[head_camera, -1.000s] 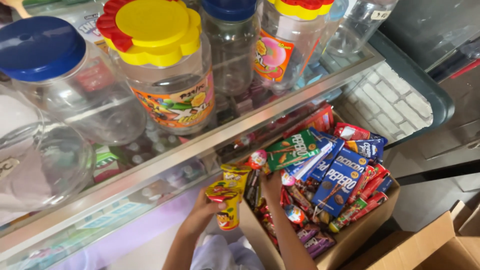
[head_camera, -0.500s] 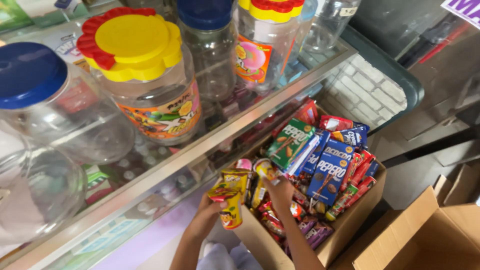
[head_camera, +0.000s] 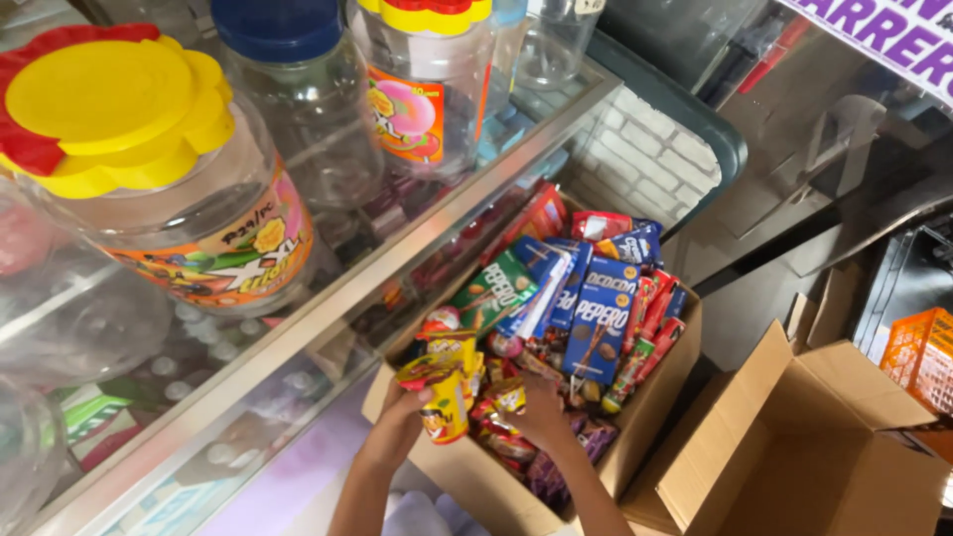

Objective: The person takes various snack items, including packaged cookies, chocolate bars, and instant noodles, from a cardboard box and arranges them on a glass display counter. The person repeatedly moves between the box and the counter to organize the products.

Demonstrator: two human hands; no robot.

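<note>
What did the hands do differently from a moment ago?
The right hand dipped from the box's top edge down among the small sweets. The left hand kept gripping the yellow packets. The cardboard box and the jars on the glass counter stayed put.

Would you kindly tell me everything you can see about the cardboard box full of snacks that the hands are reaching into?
The snack box is plain brown cardboard, open at the top, sitting low beside the glass counter. It is packed to the brim with bright wrapped sweets and flat blue, green and red cartons, many standing on end. The left hand holds a yellow packet over its near corner; the right hand is down among the wrappers. An empty open box stands against its right side.
</note>
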